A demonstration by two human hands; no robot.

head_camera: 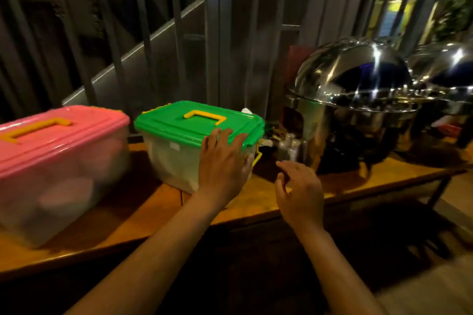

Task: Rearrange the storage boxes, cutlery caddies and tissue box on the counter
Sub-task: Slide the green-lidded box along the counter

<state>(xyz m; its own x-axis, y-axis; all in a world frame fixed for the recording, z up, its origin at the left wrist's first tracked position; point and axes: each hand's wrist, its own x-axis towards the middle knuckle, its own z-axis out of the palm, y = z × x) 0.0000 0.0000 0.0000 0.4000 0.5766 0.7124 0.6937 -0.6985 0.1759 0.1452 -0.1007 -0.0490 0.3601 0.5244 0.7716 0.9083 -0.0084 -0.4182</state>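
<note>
My left hand (223, 161) lies flat, fingers spread, against the clear green-lidded plastic storage box (194, 140) at 12 o'clock on the wooden counter (258, 202). My right hand (298, 192) hovers empty, fingers loosely curled, at 2 o'clock.

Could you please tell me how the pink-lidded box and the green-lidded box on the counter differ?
The pink-lidded box looks longer and sits at the left; the green-lidded box looks shorter and stands further right, nearer the steel domes. Nothing touches the pink-lidded box, while the left hand lies flat against the green-lidded box's near right corner. Pinkish shapes show through the pink one; the green one's contents look pale. Both have translucent walls, yellow lid handles and closed lids.
</note>
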